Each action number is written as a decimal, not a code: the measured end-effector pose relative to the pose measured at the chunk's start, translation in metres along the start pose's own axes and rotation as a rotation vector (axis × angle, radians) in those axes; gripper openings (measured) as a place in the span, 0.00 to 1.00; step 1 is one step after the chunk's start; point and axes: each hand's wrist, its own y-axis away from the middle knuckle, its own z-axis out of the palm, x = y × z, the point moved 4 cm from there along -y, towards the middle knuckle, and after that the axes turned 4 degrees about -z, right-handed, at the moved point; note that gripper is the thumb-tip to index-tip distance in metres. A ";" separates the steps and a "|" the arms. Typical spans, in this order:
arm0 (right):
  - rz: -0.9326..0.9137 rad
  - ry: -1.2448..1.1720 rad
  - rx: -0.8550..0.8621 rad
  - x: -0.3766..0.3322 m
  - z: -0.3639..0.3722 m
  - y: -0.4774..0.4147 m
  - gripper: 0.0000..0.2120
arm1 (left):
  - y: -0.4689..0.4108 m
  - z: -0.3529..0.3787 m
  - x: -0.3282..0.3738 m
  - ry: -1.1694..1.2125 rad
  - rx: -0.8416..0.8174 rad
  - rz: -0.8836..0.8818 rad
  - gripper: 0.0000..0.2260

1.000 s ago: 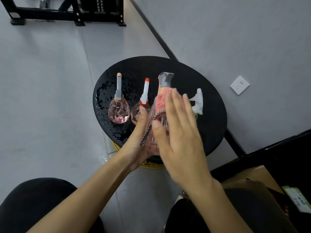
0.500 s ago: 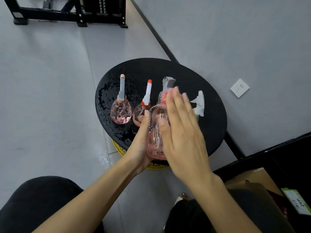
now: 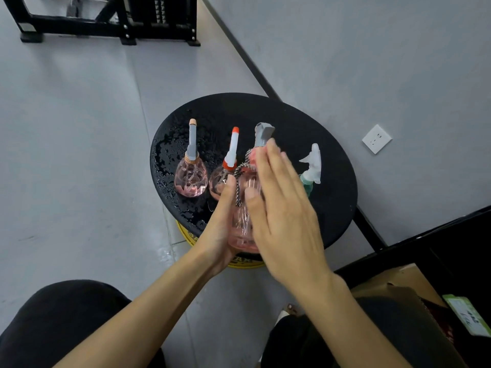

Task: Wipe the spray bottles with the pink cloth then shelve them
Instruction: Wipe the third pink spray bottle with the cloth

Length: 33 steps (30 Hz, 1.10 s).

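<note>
- At frame centre, the left hand (image 3: 220,229) cups the clear pink spray bottle (image 3: 240,229) from its left side, thumb up along the wall, over the near edge of the round black table (image 3: 332,203).
- Right hand (image 3: 284,216): fingers straight, palm flat, pressing the pink cloth (image 3: 252,155) against the bottle.
- Change: the cloth, bunched at the neck a second ago, now shows only a sliver by the fingertips. Wiping is judged mid-stroke.
- Grey-nozzled bottle (image 3: 191,179), orange-nozzled bottle (image 3: 219,181) and green bottle (image 3: 308,179) stand on the table, unshelved.

Place: plain indoor workroom or storeroom, exact kind unclear
Floor: bare grey floor (image 3: 66,155)
Wall: grey wall (image 3: 372,62), black skirting (image 3: 255,67), white socket (image 3: 376,139)
Furnishing: black metal frame (image 3: 106,22), cardboard box (image 3: 398,280), round black table (image 3: 305,123)
</note>
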 end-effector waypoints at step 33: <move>-0.018 -0.011 -0.060 -0.005 -0.002 0.018 0.30 | 0.002 -0.006 -0.005 -0.051 -0.036 0.042 0.25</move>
